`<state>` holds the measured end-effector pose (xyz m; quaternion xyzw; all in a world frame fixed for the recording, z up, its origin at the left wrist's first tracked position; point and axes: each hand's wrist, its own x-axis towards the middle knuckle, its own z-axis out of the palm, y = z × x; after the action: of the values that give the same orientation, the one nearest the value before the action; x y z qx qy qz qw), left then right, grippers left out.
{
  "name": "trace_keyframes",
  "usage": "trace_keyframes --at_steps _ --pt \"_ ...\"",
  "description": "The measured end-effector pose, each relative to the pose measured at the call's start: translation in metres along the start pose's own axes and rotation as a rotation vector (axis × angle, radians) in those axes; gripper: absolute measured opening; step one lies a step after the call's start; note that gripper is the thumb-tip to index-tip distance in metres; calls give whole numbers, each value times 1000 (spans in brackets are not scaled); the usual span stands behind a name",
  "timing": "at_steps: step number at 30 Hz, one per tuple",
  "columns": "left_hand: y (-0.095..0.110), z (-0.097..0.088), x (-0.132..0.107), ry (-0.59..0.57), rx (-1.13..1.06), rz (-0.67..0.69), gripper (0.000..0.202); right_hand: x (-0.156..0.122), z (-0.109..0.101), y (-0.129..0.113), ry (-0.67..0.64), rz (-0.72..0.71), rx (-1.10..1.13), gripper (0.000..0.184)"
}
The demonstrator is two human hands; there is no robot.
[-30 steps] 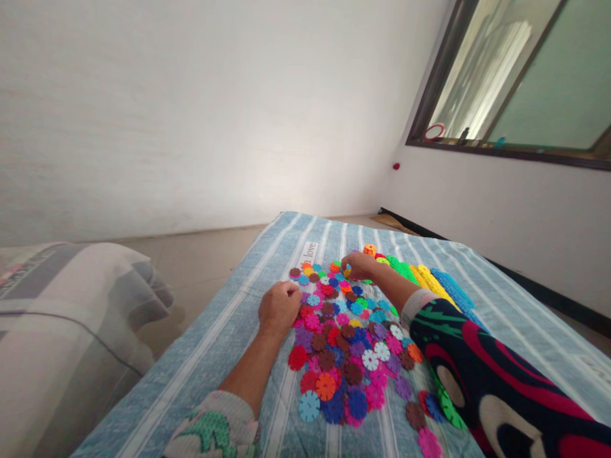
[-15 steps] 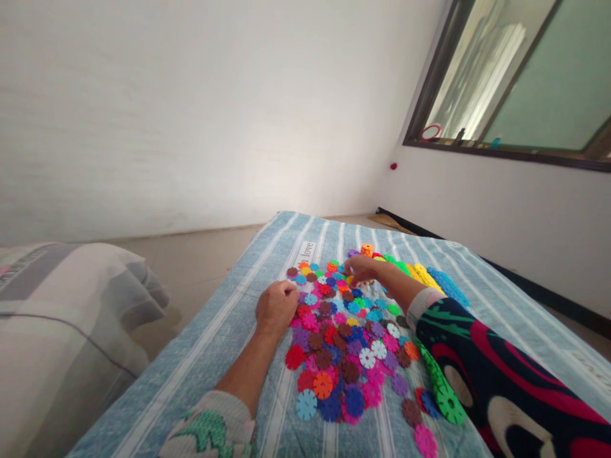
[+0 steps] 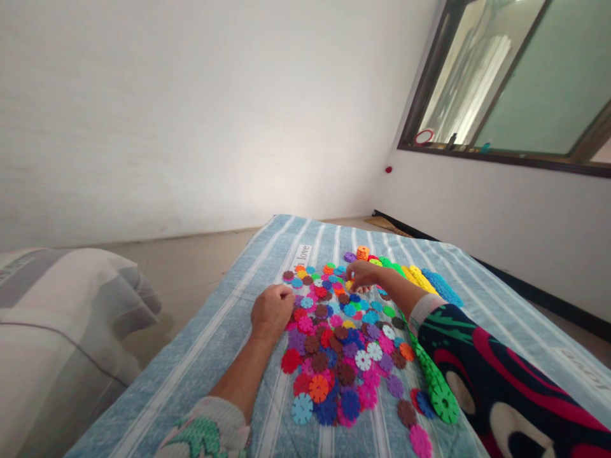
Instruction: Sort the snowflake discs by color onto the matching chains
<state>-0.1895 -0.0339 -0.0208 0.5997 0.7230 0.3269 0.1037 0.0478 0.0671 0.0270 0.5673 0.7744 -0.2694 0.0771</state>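
Note:
Many colourful notched plastic snowflake discs (image 3: 346, 372) lie loosely spread and overlapping on a blue-and-white striped cloth (image 3: 229, 324). My left hand (image 3: 272, 312) rests at the left edge of the spread, its fingers curled in; whatever they may hold is hidden. Over the far part of the discs, my right hand (image 3: 363, 277) reaches down with bent fingers. Its fingertips are at a yellow disc (image 3: 349, 285) and look closed on it, though the grip is partly hidden.
Beyond my right hand stand an orange stack (image 3: 363, 252), yellow rows (image 3: 420, 280) and a blue row (image 3: 443, 287) of discs. A long green row (image 3: 436, 385) lies beside my right sleeve. A cloth-covered piece (image 3: 71, 318) stands left, a window (image 3: 515, 89) right.
The whole view has shifted slightly, so everything sits a little further left and lower. Both hands stay at nearly the same places among the discs.

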Motion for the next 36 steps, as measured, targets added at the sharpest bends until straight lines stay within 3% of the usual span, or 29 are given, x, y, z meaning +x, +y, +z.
trace_keyframes --at_steps 21,28,36 --pt "2 -1 1 -3 14 -4 25 -11 2 5 179 -75 -5 19" --pt "1 -2 2 1 10 4 23 -16 0 6 307 -120 -52 10" --pt "-2 -2 7 3 27 47 24 -62 -14 32 381 -133 -51 7"
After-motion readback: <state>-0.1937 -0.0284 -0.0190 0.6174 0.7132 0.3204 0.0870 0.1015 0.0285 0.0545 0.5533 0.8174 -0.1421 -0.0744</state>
